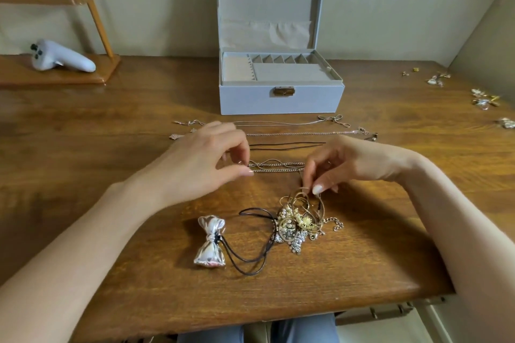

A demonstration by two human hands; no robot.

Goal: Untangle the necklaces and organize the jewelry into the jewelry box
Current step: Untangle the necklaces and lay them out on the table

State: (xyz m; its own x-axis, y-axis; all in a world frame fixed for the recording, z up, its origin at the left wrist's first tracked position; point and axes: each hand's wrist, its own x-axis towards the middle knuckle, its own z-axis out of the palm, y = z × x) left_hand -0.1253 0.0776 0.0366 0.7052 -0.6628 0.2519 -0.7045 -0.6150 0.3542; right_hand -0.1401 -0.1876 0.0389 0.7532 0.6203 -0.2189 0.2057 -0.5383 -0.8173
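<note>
Blue-jeaned knees (pixel 303 328) show just under the near edge of the brown wooden table (pixel 111 231), with the bare forearms crossing that edge on either side. At far left, a white handheld controller (pixel 62 60) lies on a low wooden stand (pixel 55 75), well apart from the work; a wide stretch of bare wood lies between it and the jewelry.

Next, the left hand (pixel 206 159) pinches one end of a silver chain necklace (pixel 276 167) between thumb and forefinger. Near the front edge, a shiny silver bow-shaped pendant on a dark cord (pixel 210 241) lies beside a tangled heap of gold, pearl and rhinestone necklaces (pixel 301 223).

Behind the hands, several thin necklaces laid out straight (pixel 278 133) run side by side, just in front of the open grey fabric jewelry box (pixel 281 100), whose lid stands upright and whose compartments look empty.

The right hand (pixel 354 161) grips a gold loop at the top of the tangle with its fingertips. Far right, small gold and silver earrings (pixel 483 99) are scattered close to the table's right edge.
</note>
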